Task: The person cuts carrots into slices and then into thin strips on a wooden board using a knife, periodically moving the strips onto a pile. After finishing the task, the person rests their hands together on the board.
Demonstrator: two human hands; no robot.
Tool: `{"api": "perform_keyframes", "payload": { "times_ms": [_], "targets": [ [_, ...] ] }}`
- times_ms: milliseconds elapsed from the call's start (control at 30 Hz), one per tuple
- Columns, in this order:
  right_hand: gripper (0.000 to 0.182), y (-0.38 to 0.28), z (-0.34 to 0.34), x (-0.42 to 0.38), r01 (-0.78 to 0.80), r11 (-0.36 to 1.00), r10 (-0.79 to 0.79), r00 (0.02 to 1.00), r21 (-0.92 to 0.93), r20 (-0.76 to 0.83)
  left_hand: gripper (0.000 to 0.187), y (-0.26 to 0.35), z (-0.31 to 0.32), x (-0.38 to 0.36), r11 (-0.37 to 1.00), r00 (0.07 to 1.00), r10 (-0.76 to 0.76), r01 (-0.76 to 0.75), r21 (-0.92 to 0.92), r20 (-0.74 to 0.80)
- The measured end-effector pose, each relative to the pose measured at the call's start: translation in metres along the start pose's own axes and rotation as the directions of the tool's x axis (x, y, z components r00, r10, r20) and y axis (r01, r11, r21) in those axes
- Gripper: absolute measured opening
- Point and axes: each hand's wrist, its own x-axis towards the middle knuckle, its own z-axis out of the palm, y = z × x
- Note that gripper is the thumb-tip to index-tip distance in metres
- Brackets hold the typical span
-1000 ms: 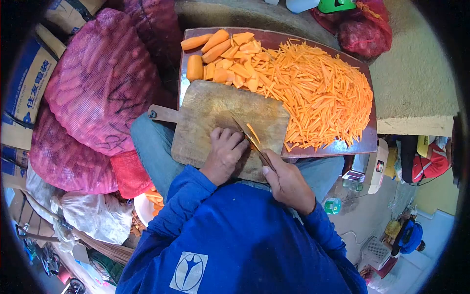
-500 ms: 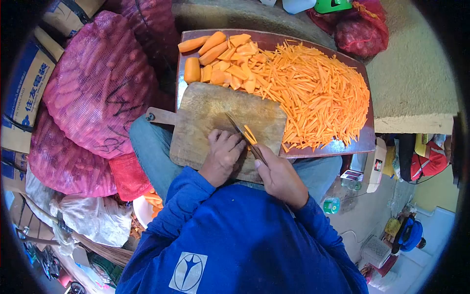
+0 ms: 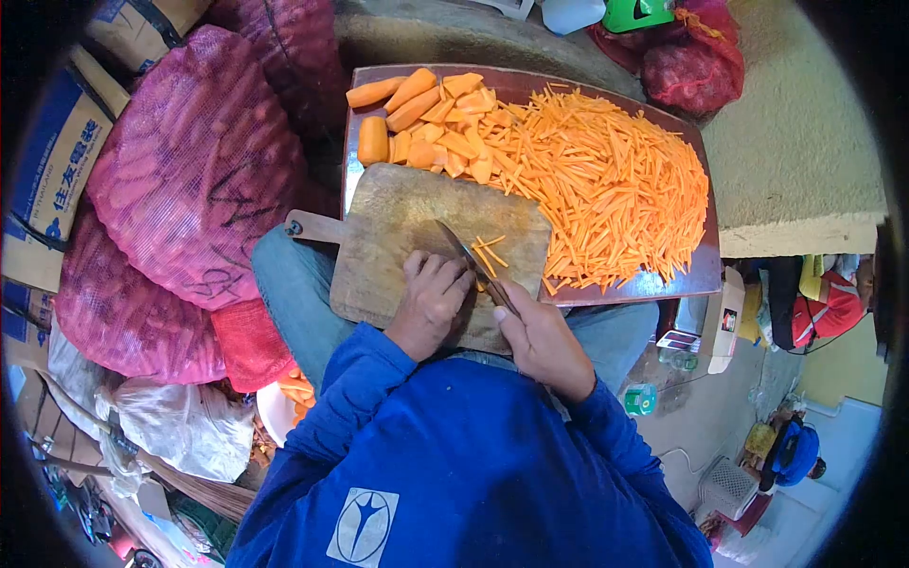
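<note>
My right hand (image 3: pixel 542 341) is closed around the handle of a kitchen knife (image 3: pixel 461 250), its blade slanting up and left across the wooden cutting board (image 3: pixel 398 213). On the left side of the blade, my left hand (image 3: pixel 434 295) presses down with curled fingers. A little orange of a carrot piece (image 3: pixel 480 287) shows between those fingers and the knife; the rest is hidden. Several thin carrot sticks (image 3: pixel 490 252) lie on the board just right of the blade. Behind the board, a dark red tray (image 3: pixel 696 287) bears a big heap of carrot sticks (image 3: pixel 615 189), carrot slices (image 3: pixel 459 142) and whole peeled carrots (image 3: pixel 412 87).
The board rests across my lap and against the tray. Pink mesh sacks (image 3: pixel 199 170) crowd the left side, beside printed cardboard boxes (image 3: pixel 57 180). A white bowl (image 3: pixel 275 412) with carrots sits low left. At right are a concrete ledge (image 3: pixel 805 142) and a green-labelled container (image 3: pixel 641 399).
The cut carrot sticks that clung to the blade now lie spread on the board to its right. Both hands and the knife stay nearly in place.
</note>
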Motion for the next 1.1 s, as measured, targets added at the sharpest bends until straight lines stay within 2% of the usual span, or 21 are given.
{"api": "perform_keyframes", "payload": {
  "times_ms": [33, 167, 367, 433, 467, 533, 667, 867, 967, 1033, 1100],
  "targets": [
    [0.039, -0.002, -0.002, -0.001, -0.01, 0.998, 0.009, 1.0, 0.061, 0.016, 0.034, 0.0, 0.0, 0.0, 1.0, 1.0, 0.008, -0.008, 0.019, -0.006],
    [0.036, -0.006, 0.0, -0.003, -0.01, 0.998, 0.009, 1.0, 0.056, 0.018, 0.032, 0.001, -0.003, 0.0, 0.999, 1.0, 0.012, -0.012, 0.05, 0.001],
    [0.03, 0.0, 0.007, 0.0, 0.024, 0.999, -0.025, 0.999, -0.041, -0.036, 0.031, 0.002, 0.0, 0.002, 1.0, 0.999, 0.011, -0.01, 0.029, -0.041],
    [0.033, -0.003, 0.001, -0.002, -0.011, 1.0, 0.011, 1.0, 0.025, 0.0, 0.031, -0.001, 0.002, 0.0, 1.0, 0.998, 0.015, -0.013, 0.026, -0.056],
    [0.033, -0.001, 0.001, -0.003, -0.007, 1.0, 0.007, 1.0, 0.026, 0.002, 0.032, -0.003, 0.003, -0.003, 1.0, 0.997, 0.008, -0.007, 0.023, -0.071],
    [0.035, 0.002, 0.004, -0.009, 0.096, 0.992, -0.088, 0.992, 0.081, -0.092, 0.032, -0.002, 0.001, -0.002, 1.0, 0.995, -0.027, 0.028, 0.006, -0.096],
    [0.038, 0.0, 0.002, -0.014, 0.084, 0.994, -0.079, 0.994, 0.076, -0.07, 0.032, -0.003, 0.006, -0.003, 0.996, 0.985, -0.085, 0.085, -0.011, -0.149],
    [0.039, 0.004, 0.011, -0.011, -0.005, 1.0, 0.005, 1.0, -0.013, -0.012, 0.03, 0.0, 0.0, 0.0, 0.994, 0.991, -0.103, 0.106, 0.033, -0.081],
    [0.04, 0.002, 0.009, -0.002, 0.003, 0.994, -0.002, 1.0, -0.11, 0.016, 0.029, -0.004, 0.006, -0.001, 0.992, 0.985, -0.122, 0.124, 0.003, -0.122],
    [0.037, 0.007, 0.008, 0.0, 0.116, 0.992, -0.118, 0.992, -0.046, -0.044, 0.027, -0.004, 0.006, -0.002, 0.992, 0.982, -0.126, 0.124, -0.022, -0.14],
    [0.036, 0.003, 0.005, -0.004, 0.099, 0.995, -0.097, 0.992, 0.023, -0.085, 0.026, -0.006, 0.006, -0.005, 0.989, 0.977, -0.144, 0.139, -0.042, -0.158]
  ]
}}
